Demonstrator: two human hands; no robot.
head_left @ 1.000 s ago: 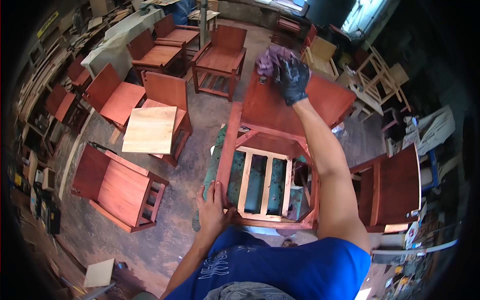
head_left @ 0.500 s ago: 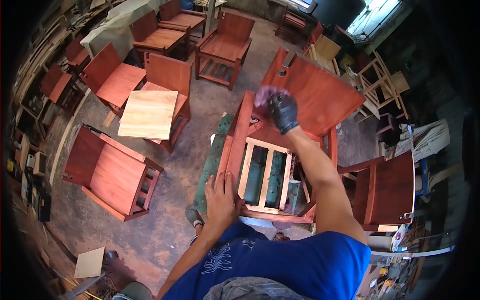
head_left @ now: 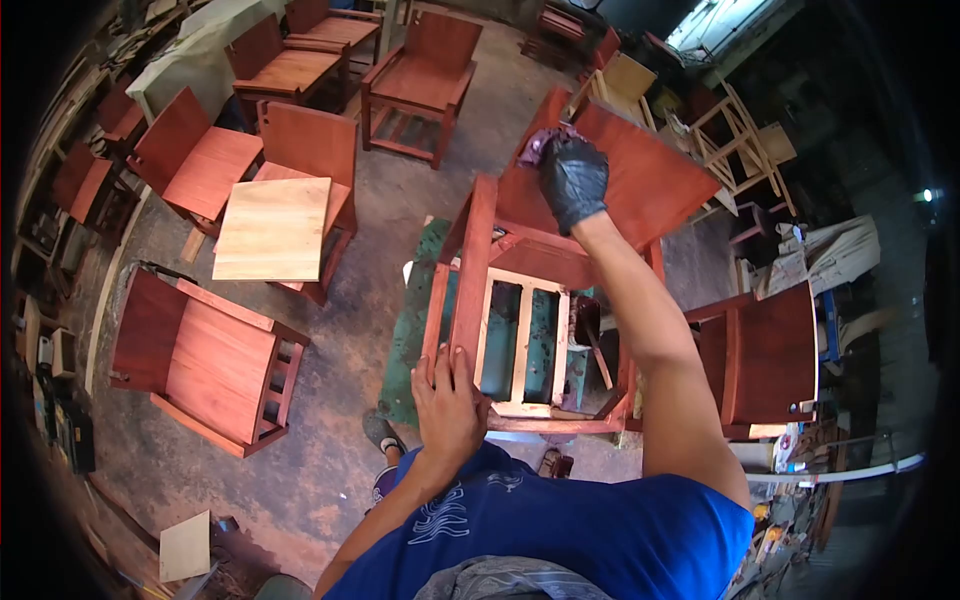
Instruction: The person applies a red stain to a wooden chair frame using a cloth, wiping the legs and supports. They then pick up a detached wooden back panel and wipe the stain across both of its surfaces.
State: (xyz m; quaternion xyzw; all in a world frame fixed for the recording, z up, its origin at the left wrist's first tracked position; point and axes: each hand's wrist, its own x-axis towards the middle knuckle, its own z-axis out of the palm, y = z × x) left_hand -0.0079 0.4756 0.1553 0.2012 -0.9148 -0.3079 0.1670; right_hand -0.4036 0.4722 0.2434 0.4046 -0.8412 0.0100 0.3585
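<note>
Black-gloved right hand (head_left: 573,180) pressing crumpled purple rag (head_left: 541,143) on red-stained wooden chair (head_left: 640,185), panel coloured; bare left hand (head_left: 447,400), spread flat, braces frame; pale seat slats (head_left: 521,340) between hands unstained.

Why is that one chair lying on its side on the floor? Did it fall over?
A chair at the left lies tipped on its side, while the chairs behind it stand upright. Nothing shows whether it fell. A pale, unstained board also rests loose across the seat of another chair. Nothing looks broken or spilled.
</note>
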